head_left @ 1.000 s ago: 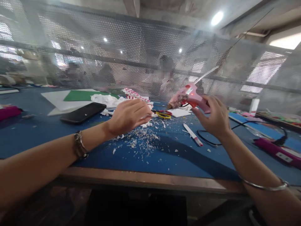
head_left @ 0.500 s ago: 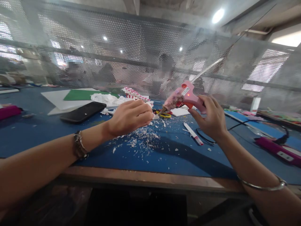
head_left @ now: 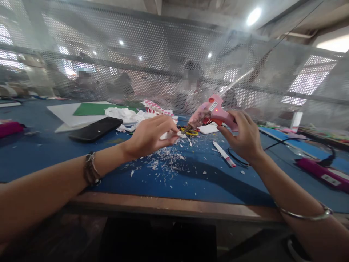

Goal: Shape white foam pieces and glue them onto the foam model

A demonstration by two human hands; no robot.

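My right hand [head_left: 243, 136] is wrapped round the handle of a pink hot glue gun [head_left: 209, 112], with a small orange light lit on its side. A clear glue stick [head_left: 237, 81] sticks out of its back end. Between the thumb and fingers of my left hand [head_left: 152, 134] is a small white piece [head_left: 181, 134], its exact kind unclear. The gun's nozzle points down at this piece and seems to touch it. Scissors with yellow handles [head_left: 194, 133] lie partly hidden behind the nozzle.
White scraps [head_left: 169, 163] litter the blue table [head_left: 114, 178]. A black phone [head_left: 95, 130], green sheet [head_left: 91, 109], crumpled white material [head_left: 122, 114] and pink-patterned item [head_left: 158, 107] lie at back left. A white marker [head_left: 224, 154], black cable [head_left: 278, 145] and purple power strip [head_left: 321, 174] lie right.
My left hand has turned and its fingers have opened out a little, so the white piece now shows. The glue gun has shifted slightly left and down toward it.
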